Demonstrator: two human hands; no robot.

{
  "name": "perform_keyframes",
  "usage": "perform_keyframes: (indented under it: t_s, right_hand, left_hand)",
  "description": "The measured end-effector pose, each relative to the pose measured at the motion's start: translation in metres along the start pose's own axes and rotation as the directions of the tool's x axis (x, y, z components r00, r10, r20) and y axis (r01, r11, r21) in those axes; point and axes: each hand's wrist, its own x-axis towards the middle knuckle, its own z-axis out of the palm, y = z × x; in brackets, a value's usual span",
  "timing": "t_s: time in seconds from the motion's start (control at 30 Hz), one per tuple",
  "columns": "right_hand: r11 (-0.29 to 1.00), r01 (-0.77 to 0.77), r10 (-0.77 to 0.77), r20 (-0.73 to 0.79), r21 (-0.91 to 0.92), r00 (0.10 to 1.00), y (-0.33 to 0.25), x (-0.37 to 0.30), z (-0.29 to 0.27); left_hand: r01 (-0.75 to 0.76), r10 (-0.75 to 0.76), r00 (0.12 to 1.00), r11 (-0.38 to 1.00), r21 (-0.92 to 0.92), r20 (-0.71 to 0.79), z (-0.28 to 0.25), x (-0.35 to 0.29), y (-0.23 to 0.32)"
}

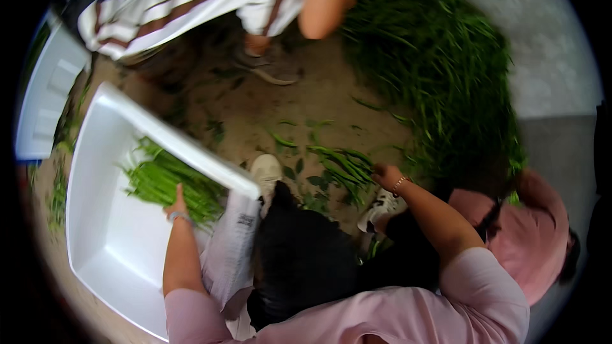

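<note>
My left hand (177,203) rests on a bundle of green stalks (167,181) lying inside a large white tub (108,248) at my left. My right hand (386,176) reaches forward to a small loose bunch of green stalks (343,167) on the dirt ground, fingers closed around its end. A bracelet sits on each wrist. My white shoes (266,174) show between the two arms.
A big heap of green stalks (440,70) lies at the upper right on the ground. Another person in a striped garment (191,0) bends in from the top, an arm (325,0) reaching down. A white crate (48,95) stands at far left.
</note>
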Motion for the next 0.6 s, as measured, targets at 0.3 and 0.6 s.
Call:
perform_keyframes:
  t_s: [0.3,0.6]
  right_hand:
    - [0.899,-0.268,0.365,0.254,-0.347,0.896,0.077,0.015,0.043]
    - [0.982,0.002,-0.026,-0.127,-0.191,0.992,0.063,0.112,0.077]
  left_hand:
    - [-0.008,-0.025,0.941,0.995,0.097,0.336,0.007,0.016,-0.026]
    - [0.081,-0.048,0.965,0.990,-0.117,0.259,-0.037,-0.032,-0.005]
